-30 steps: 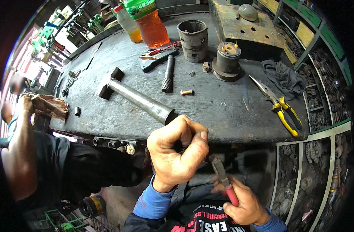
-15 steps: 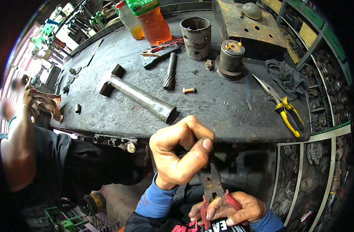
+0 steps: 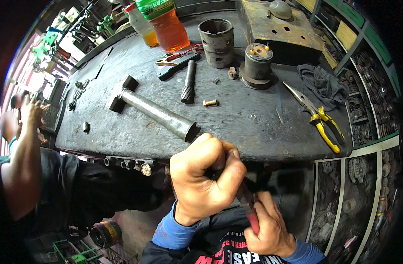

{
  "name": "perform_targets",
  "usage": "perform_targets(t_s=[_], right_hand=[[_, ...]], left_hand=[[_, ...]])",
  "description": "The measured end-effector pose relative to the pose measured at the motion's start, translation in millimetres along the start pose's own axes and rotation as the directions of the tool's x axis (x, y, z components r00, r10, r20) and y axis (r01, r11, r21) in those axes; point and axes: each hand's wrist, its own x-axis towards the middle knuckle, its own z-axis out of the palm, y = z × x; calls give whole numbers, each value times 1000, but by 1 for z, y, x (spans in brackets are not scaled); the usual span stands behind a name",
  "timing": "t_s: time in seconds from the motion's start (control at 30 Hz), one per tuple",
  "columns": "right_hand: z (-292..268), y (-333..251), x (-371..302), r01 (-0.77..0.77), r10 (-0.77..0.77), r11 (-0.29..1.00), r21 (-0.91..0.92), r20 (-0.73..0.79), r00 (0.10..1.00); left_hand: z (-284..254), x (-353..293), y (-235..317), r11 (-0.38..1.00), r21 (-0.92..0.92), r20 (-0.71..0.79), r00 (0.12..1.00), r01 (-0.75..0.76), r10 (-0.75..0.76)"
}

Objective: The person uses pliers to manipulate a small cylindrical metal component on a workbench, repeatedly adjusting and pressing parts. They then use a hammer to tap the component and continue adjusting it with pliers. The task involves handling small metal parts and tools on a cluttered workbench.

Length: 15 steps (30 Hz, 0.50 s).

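My left hand (image 3: 206,180) is closed in a fist just off the bench's front edge; whatever its fingers grip is hidden. My right hand (image 3: 269,226), lower and to the right, wraps round the red-handled pliers (image 3: 253,220). Their metal head points up toward the left hand's underside, and its jaw tips are hidden behind that hand. On the bench, the end of a steel hammer's (image 3: 157,113) tubular handle lies just beyond my left knuckles. Farther off are a brass-coloured bolt (image 3: 210,103) and a fluted metal shaft (image 3: 188,82). Long-nose pliers (image 3: 316,116) with yellow-black grips lie at the right.
Across the dark bench (image 3: 135,136) stand a hollow metal cylinder (image 3: 217,44), a flanged round part (image 3: 257,66), bottles of orange liquid (image 3: 171,33) and a rusty metal box (image 3: 276,26). A grey rag (image 3: 322,86) lies right. A co-worker's arm (image 3: 23,171) is at far left.
The red-handled pliers have turned and moved up toward my left hand, and my right hand's fingers have closed round the handles. At far left, the co-worker's hand and cloth have shifted.
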Motion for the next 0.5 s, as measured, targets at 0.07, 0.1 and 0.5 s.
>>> perform_targets(t_s=[0.07,0.1,0.5], right_hand=[[6,2,4,-34,11,956,-290,-81,997],[7,3,6,-67,38,938,-340,-91,995],[-24,26,-10,-672,-163,125,730,683,712]], left_hand=[[4,-3,1,995,90,-58,998,31,-26],[7,-4,-2,994,96,-90,995,47,-38],[2,0,-26,913,-405,-7,999,-47,49]])
